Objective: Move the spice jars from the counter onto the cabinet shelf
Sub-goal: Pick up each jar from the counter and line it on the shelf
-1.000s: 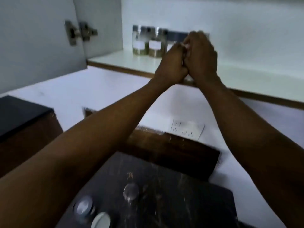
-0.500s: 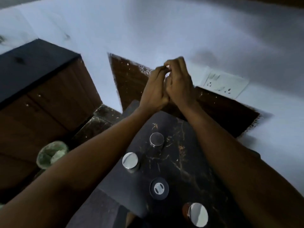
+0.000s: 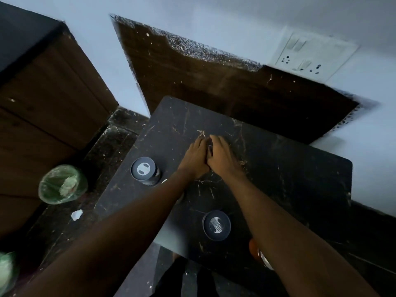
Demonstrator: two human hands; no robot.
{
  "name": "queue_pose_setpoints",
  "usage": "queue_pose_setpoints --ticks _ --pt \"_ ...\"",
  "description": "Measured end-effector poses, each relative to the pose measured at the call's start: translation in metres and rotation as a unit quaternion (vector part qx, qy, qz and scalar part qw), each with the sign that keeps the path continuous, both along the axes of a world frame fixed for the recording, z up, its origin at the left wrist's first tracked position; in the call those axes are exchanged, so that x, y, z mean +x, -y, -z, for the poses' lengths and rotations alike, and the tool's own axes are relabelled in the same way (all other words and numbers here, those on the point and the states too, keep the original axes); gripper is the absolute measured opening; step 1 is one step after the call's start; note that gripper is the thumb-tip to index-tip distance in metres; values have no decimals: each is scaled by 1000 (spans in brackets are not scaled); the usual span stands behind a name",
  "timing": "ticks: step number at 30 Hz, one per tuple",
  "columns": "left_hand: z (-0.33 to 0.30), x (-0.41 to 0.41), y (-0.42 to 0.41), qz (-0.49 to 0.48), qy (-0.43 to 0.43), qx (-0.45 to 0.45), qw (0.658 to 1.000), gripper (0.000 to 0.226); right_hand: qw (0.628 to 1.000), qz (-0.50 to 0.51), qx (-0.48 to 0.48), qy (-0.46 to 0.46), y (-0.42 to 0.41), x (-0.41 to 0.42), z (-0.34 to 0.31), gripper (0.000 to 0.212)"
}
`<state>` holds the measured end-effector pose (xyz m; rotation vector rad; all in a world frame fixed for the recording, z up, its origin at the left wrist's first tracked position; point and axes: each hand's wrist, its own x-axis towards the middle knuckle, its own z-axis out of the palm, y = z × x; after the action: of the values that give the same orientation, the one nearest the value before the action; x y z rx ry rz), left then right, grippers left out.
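Both hands at a jar, centre frame.
Your left hand and right hand cup one spice jar together, likely for lifting; two dark-lidded jars wait on the counter.

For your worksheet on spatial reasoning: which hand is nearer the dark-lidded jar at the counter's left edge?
Left. The left hand lies just right of that jar; the right hand is beyond it, further right.

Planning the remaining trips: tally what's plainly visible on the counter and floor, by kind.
Dark-lidded jars: 2
Orange jar, partly hidden: 1
Green-lined bins: 2
Total: 5
Whether the arms hide further jars cannot be told.
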<state>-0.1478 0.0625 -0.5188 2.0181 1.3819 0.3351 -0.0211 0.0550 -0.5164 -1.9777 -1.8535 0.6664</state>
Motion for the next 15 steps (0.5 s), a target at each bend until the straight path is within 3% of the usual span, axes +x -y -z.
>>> queue_pose_setpoints --ticks 4,8,15 --pt "29 -2 5 4 -18 -55 998 104 999 8 -38 -13 11 -6 26 47" --pt "33 -7 2 -3 -7 -40 999 92 998 29 -51 -25 16 -5 27 48" --pt "-26 -18 -10 -17 79 -18 997 95 998 -28 -53 -34 1 16 -43 64"
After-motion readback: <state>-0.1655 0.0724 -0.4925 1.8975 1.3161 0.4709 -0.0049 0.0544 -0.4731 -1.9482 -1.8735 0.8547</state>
